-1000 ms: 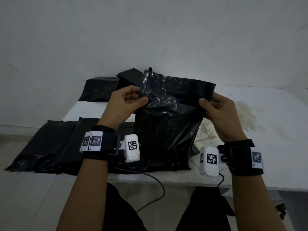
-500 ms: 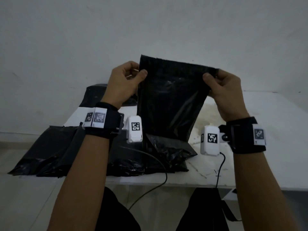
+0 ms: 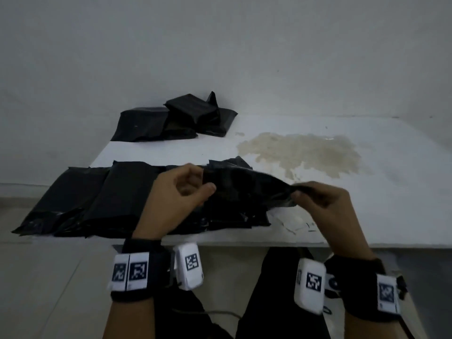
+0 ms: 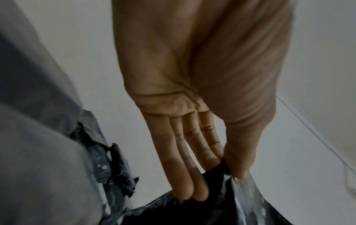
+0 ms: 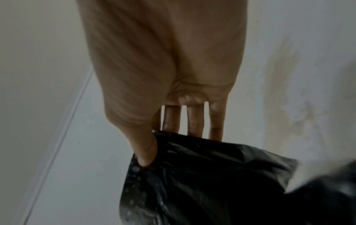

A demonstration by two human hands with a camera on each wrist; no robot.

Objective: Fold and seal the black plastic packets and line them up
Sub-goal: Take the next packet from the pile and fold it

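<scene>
A person sits at a white table [image 3: 367,216] and holds one black plastic packet [image 3: 247,187] low over its near edge, stretched between both hands. The left hand [image 3: 176,192] pinches the packet's left end between thumb and fingers; the left wrist view shows the thumb pressed against the fingertips with plastic between them. The right hand [image 3: 322,199] pinches the right end the same way, thumb on top and fingers behind the film, as the right wrist view shows. The packet sags slightly between the two grips and looks creased and blurred.

Beneath it, and at nine o'clock from the hands, a row of flat black packets [image 3: 97,199] lies overlapping along the table's near left edge, partly hanging past it. At twelve o'clock, against the grey wall [image 3: 220,45], a small pile of folded black packets [image 3: 181,118] rests on the far edge. At two o'clock a yellowish stain [image 3: 305,150] spreads across the tabletop.
</scene>
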